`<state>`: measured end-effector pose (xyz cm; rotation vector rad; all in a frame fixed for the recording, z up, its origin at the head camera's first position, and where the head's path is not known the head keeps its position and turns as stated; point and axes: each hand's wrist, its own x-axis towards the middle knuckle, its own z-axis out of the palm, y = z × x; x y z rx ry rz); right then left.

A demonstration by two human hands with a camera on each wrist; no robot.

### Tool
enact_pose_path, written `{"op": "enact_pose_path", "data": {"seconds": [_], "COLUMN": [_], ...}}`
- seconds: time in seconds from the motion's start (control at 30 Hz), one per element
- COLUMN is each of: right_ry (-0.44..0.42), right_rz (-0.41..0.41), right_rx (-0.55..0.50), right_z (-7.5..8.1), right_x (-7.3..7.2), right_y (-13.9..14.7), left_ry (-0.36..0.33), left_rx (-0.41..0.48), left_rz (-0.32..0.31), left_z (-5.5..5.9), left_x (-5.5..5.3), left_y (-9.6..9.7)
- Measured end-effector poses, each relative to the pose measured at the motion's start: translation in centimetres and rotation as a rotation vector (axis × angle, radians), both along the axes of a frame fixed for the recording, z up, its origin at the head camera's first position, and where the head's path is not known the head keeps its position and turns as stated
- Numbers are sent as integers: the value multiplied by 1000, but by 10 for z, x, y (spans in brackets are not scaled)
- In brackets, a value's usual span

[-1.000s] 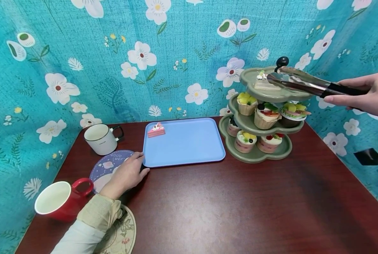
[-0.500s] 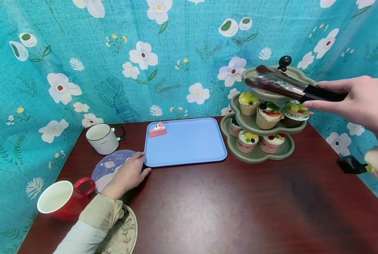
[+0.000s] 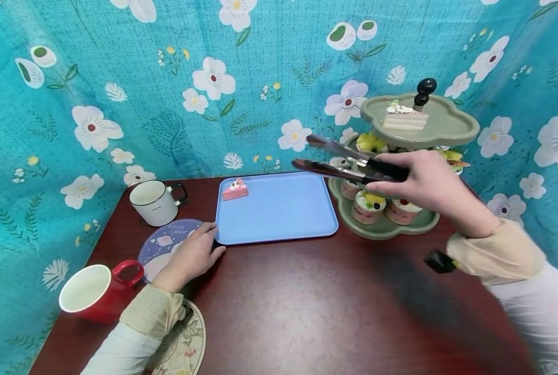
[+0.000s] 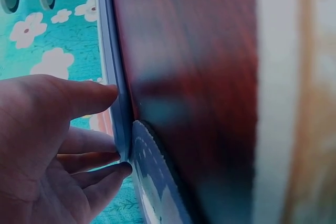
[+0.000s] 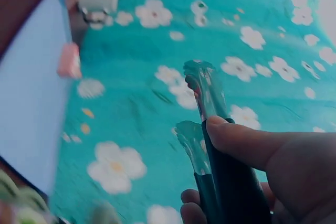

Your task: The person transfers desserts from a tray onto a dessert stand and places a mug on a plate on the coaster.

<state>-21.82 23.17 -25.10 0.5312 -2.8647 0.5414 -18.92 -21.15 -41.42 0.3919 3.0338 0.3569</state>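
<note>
My right hand (image 3: 424,177) grips black-handled metal serving tongs (image 3: 337,160) in front of the tiered stand (image 3: 452,122). The tongs' arms are spread, with nothing between their tips, which point left toward the blue tray (image 3: 279,208). My left hand (image 3: 191,258) holds the tray's near left corner; in the left wrist view its thumb (image 4: 94,95) and fingers meet the rim. A pink cake slice (image 3: 235,189) sits at the tray's back left. On the stand's top tier rests a pale cake slice (image 3: 405,119). Fruit-topped cupcakes (image 3: 369,207) fill the lower tiers, partly hidden by hand and tongs.
Left of the tray stand a white mug (image 3: 154,204) and a red mug (image 3: 98,294). A purple round mat (image 3: 159,250) lies partly under my left hand, and a floral round mat (image 3: 187,344) under my left forearm. Floral cloth (image 3: 241,104) hangs behind the table.
My right hand has brought the tongs left and down, away from the stand's top tier, and their arms now show wider apart. The left hand stays at the tray corner.
</note>
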Motion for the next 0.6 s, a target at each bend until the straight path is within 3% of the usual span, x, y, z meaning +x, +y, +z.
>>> {"op": "enact_pose_path", "data": {"seconds": [0.23,0.6], "right_ry": [-76,-152], "right_rz": [69,56], "right_rx": [-21,-34], "right_z": [-37,-87], "right_x": [-15,-52], "right_y": [-42,-97], "left_ry": [5,2], "left_rx": [-1,-12], "left_rz": [3,2], "left_z": [0,-1], "left_x": [0,-1], "left_y": [1,2]}}
